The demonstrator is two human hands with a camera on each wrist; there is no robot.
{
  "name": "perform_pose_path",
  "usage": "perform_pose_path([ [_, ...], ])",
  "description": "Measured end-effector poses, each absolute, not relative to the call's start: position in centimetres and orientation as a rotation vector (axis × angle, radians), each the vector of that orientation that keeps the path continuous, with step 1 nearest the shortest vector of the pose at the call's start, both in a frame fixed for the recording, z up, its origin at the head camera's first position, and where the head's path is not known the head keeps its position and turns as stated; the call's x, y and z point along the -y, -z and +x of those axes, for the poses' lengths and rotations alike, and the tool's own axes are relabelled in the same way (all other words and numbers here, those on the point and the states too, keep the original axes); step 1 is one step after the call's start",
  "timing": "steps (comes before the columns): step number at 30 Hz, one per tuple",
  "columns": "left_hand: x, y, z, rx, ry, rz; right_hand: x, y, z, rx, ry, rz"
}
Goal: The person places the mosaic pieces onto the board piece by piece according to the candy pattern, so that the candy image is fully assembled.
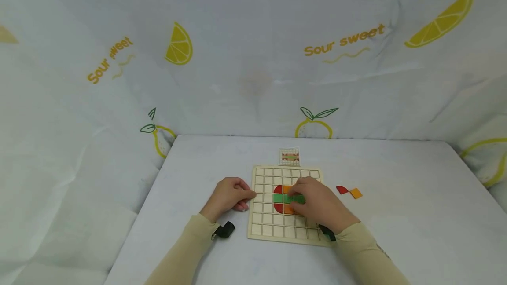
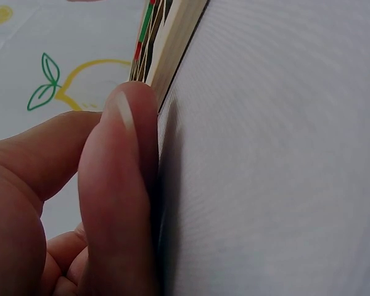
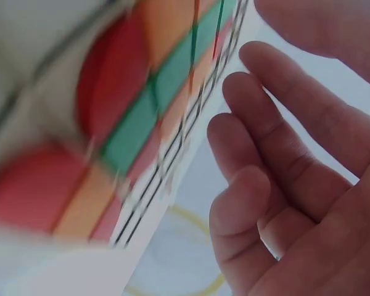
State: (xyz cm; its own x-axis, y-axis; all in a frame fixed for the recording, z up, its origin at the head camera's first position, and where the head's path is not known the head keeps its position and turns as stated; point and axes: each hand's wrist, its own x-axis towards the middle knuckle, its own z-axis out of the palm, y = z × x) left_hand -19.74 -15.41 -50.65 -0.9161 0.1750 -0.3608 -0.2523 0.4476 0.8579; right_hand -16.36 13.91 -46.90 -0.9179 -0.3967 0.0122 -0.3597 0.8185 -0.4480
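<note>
My left hand is at the left edge of a pale wooden grid board, which lies on the table. Its thumb and forefinger come together at the board's edge, holding it. Above the middle of the board hovers my right hand, fingers bent loosely and nothing visible between them in the right wrist view. Below it sit inlaid tiles: red quarter-rounds, orange squares and a green row. The hand hides the right part of this pattern from the head view.
A loose red quarter-round and an orange square tile lie right of the board. Behind it is a small pattern card. The white table meets a lemon-printed cloth at the back.
</note>
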Motion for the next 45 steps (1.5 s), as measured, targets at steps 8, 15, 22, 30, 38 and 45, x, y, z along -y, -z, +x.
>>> perform_pose_path([
  [8,15.1,50.9,-19.8,-2.322,-1.442,-0.062,-20.3,46.2,-17.6,-2.88,0.745,-0.415],
  [15,15.3,51.0,-19.9,-2.312,-1.455,-0.07,-25.8,47.0,-17.9,-2.918,0.703,-0.234],
  [22,15.4,50.9,-19.9,-2.309,-1.458,-0.084,-29.2,47.4,-17.9,-2.903,0.653,-0.238],
  [30,15.2,50.9,-19.9,-2.296,-1.461,-0.085,-30.7,48.1,-17.8,-2.85,0.683,-0.219],
  [38,15.2,50.8,-19.8,-2.284,-1.473,-0.085,-31.2,48.2,-17.3,-2.862,0.686,-0.185],
  [45,15.2,50.9,-19.9,-2.29,-1.468,-0.074,-28.8,47.8,-17.3,-2.858,0.776,-0.206],
])
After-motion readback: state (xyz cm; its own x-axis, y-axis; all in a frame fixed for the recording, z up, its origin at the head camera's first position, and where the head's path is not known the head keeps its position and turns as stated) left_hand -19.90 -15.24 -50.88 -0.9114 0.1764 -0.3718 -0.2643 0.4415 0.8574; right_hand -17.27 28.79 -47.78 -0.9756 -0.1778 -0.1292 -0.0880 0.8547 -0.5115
